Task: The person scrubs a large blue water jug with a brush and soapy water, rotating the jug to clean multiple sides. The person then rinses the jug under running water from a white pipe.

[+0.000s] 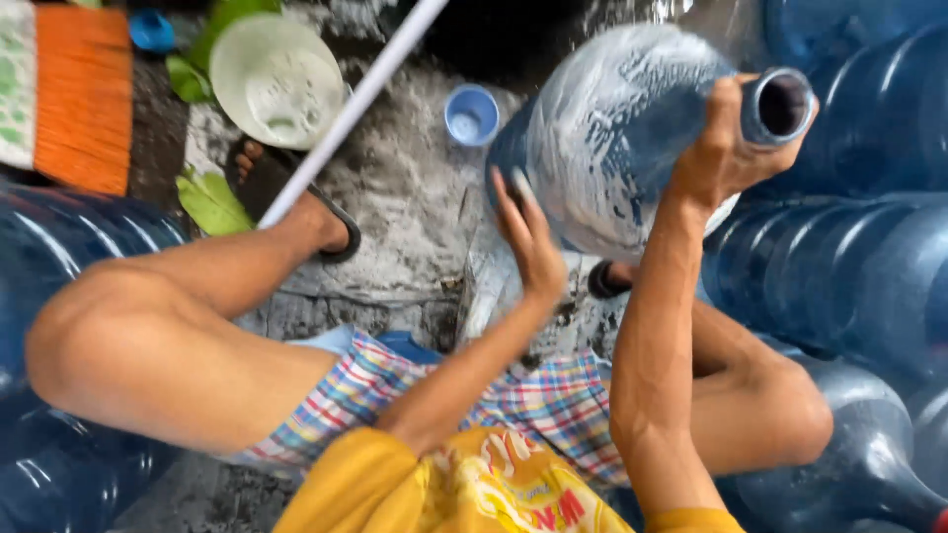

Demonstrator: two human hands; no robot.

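Note:
A large blue water jug (612, 128), covered in white soap foam, lies tilted on its side in front of me, with its open neck (782, 104) pointing right. My right hand (726, 148) grips the jug just below the neck. With fingers spread, my left hand (528, 237) lies flat against the soapy lower body of the jug. I am seated, knees apart, in checked shorts and a yellow shirt.
Several blue water jugs (839, 276) are stacked at the right, and another lies at the left (59, 257). A white basin (276, 79), a small blue cap (471, 114), a white pole (355, 99) and an orange brush (79, 99) sit on the wet ground.

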